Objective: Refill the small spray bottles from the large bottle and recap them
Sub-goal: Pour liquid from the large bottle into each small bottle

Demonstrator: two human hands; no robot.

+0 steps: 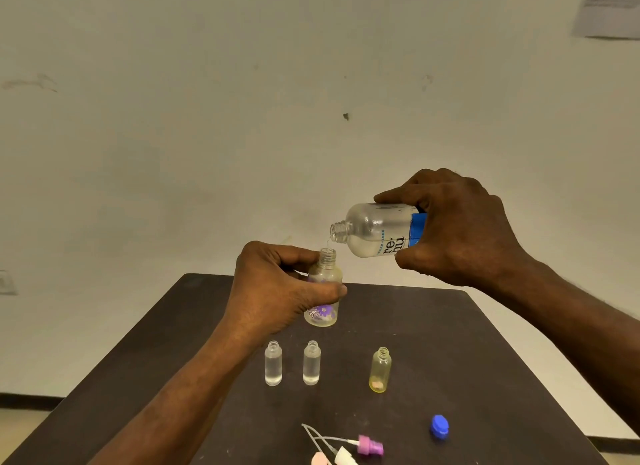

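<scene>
Soft, even light fills my view, bright on the pale wall (pixel 242 101), with no hard shadows or glare. The dark table (pixel 485 360) stays matte. The paper (pixel 609 7) at 1 o'clock is blurred, and the floor line bends toward the edges.

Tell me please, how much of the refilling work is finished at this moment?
Two clear bottles look filled. In hand: the right hand tips the large bottle over the flowered bottle, held by the left hand. Left: the yellow bottle looks nearly empty, and the spray tops lie unfitted.
</scene>
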